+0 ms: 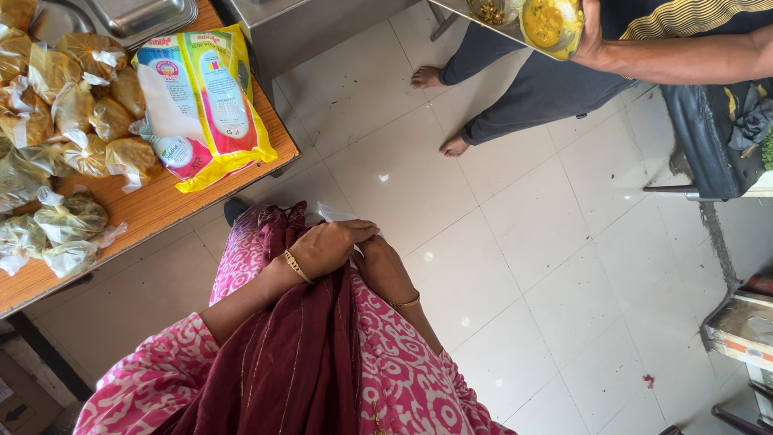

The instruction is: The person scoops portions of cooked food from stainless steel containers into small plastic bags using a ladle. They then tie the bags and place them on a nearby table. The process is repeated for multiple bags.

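Head view, looking down. The person's left hand is lying curled over the right hand, the two touching in front of the body above a dark red scarf and a pink patterned dress. A scrap of clear plastic is showing just beyond the left fingers; whether either hand is gripping it cannot be told. Each wrist is wearing a gold bangle.

To the left, a wooden table is carrying a heap of small knotted plastic bags filled with yellowish food, and beside them two large white-and-yellow printed packets lying flat near the table's edge. Steel trays are sitting at the table's far end.

On the tiled floor, well apart, another person is standing barefoot, their hand holding a steel plate with a bag of yellow curry on it.
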